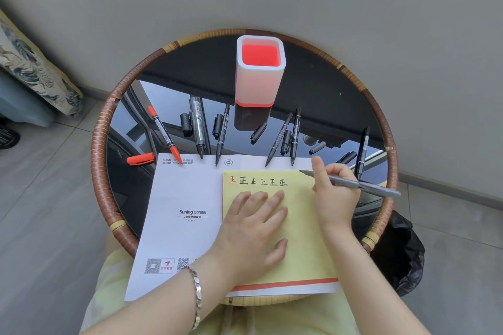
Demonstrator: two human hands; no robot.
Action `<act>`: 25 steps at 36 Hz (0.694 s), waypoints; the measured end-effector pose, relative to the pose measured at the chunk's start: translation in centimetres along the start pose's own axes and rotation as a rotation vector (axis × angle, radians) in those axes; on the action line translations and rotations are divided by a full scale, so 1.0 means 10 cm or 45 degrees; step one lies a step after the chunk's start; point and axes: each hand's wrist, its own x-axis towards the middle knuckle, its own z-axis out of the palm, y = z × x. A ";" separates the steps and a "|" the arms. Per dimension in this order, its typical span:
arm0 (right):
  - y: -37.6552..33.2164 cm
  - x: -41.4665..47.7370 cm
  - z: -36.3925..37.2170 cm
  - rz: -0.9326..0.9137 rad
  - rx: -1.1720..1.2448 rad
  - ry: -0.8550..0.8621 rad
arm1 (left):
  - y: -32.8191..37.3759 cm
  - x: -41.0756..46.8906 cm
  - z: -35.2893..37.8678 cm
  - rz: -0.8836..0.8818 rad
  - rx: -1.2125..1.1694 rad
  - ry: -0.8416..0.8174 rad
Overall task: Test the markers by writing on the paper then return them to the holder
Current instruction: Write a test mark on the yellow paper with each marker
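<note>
Head view: six marks (258, 181) written; right hand (333, 198) grips slim grey marker (364, 187); flat left hand (253, 228) presses yellow paper (307, 247); white-and-red square holder (260, 84) beyond stands empty.

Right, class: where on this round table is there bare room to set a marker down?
Bare glass lies either side of the holder, out to the wicker rim, behind the markers. Crowded: the strip between holder and white paper, full of markers and caps.

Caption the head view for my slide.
Right hand holds a grey marker beside six test marks on yellow paper; left hand presses it flat; holder empty.
</note>
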 end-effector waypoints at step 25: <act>-0.23 0.67 -0.09 -0.064 -1.114 -0.235 | 0.06 0.06 -0.04 0.017 0.060 -0.184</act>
